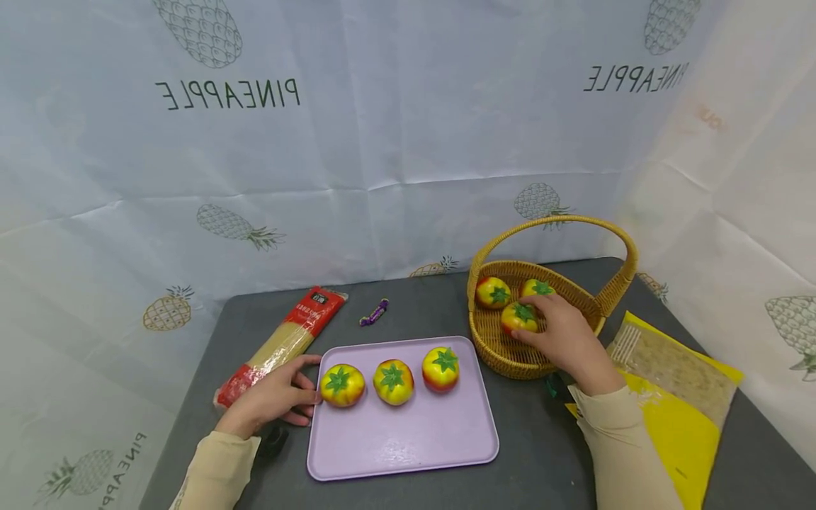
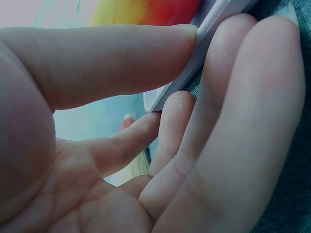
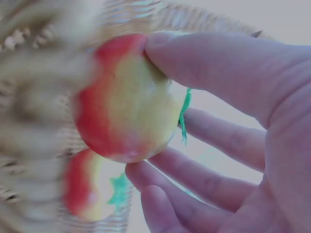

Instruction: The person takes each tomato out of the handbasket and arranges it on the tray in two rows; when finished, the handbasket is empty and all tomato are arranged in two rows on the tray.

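My right hand [image 1: 569, 338] pinches a yellow-red toy tomato [image 1: 516, 320] with a green leafy top, thumb on one side and fingers on the other. It is inside the wicker basket [image 1: 510, 367]; two more tomatoes lie behind it, one at the left [image 1: 492, 292] and one partly covered [image 1: 534, 287]. At the left edge of the lilac tray [image 1: 401, 445], my left hand [image 1: 274, 393] grips the rim, thumb [image 2: 160, 56] over it and fingers beside and below. Three tomatoes stand in a row on the tray: left [image 1: 342, 386], middle [image 1: 393, 382] and right [image 1: 440, 370].
A red-ended pack of noodles [image 1: 283, 343] lies left of the tray, behind my left hand. Behind the tray is a small purple wrapped candy [image 1: 374, 312]. A yellow bag [image 1: 678, 418] lies right of the basket, under my right forearm. The basket's tall handle [image 1: 554, 221] arches above.
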A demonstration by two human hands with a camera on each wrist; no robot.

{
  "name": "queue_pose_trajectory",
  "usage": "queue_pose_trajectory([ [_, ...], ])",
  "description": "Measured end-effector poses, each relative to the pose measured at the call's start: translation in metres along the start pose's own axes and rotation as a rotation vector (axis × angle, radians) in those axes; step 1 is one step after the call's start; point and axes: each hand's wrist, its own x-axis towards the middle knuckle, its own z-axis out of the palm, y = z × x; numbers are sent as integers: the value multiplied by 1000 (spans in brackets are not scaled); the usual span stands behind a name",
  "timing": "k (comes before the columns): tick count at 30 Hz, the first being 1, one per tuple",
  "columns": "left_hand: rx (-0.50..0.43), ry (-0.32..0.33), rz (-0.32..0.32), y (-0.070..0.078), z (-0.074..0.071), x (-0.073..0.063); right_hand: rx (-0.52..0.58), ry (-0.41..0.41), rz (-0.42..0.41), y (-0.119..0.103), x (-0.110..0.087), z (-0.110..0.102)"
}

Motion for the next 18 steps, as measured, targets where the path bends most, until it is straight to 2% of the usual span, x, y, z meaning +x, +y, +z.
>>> queue_pose_trajectory([
  [9,0,10,7,2,-1,-1,17,5,-102,-52,-18,-10],
  [13,-3,4,11,2,-1,-1,47,9,-181,-78,-26,1],
  [18,-22,-4,11,2,-1,-4,85,-26,-304,-115,-35,22],
])
